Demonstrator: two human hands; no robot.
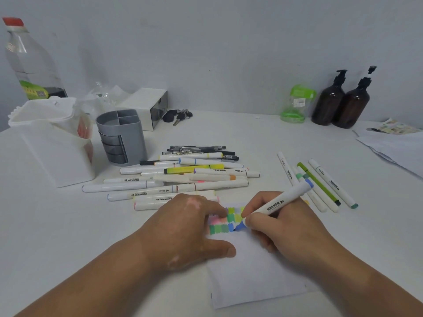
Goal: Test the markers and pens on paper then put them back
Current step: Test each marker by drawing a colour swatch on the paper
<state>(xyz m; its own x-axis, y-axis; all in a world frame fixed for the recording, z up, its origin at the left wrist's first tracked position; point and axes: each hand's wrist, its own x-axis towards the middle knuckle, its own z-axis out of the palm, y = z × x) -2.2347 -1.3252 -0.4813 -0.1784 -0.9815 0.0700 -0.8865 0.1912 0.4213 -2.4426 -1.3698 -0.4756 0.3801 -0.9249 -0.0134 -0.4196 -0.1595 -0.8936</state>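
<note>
A white sheet of paper (256, 277) lies near the table's front edge, with rows of pink, green and blue swatches (223, 224) at its top. My right hand (281, 229) grips a white marker with a blue tip (280, 203), its tip touching the paper beside the swatches. My left hand (190, 227) rests flat on the paper's left edge, fingers spread. A pile of several white markers and black pens (183, 175) lies behind my hands. Several more markers (320, 181) lie to the right.
A grey pen holder with compartments (121, 138) stands at the back left beside a white container (55, 143) and a plastic bottle (32, 62). Keys (177, 115), a white box (148, 106), a green jar (296, 104), two brown pump bottles (341, 101) and papers (396, 143) line the back.
</note>
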